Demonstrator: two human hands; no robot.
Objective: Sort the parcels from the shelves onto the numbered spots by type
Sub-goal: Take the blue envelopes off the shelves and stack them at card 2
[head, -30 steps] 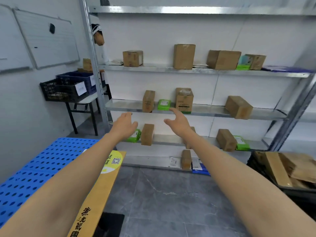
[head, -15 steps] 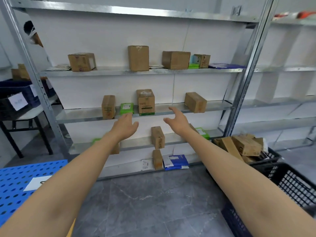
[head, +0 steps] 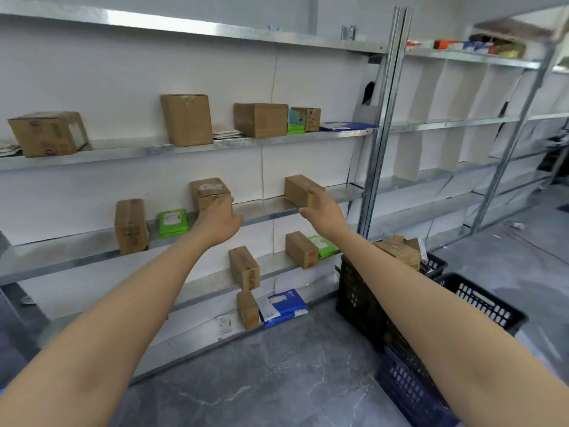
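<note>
Both my arms reach toward the metal shelving (head: 277, 211). My left hand (head: 218, 223) is open, its fingertips at the front of a small brown box (head: 207, 191) on the middle shelf. My right hand (head: 323, 215) is open, fingers against the near end of another brown box (head: 300, 189) on the same shelf. That shelf also carries an upright brown box (head: 131, 224) and a green packet (head: 171, 222). Several brown boxes stand on the upper shelf, among them a tall one (head: 187, 118). Lower shelves hold brown boxes (head: 301, 249), a green packet (head: 323, 246) and a blue-white mailer (head: 281, 306).
A black crate (head: 363, 291) holding cardboard boxes stands on the floor at the right, with another black crate (head: 483, 300) and a blue one (head: 409, 392) beside it. A steel upright (head: 378, 134) divides the shelving from a second bay on the right. The floor is grey tile.
The view has swung right and closer to the shelves; the blue pallet and table have left the frame. Both hands have moved up to the middle shelf's boxes.
</note>
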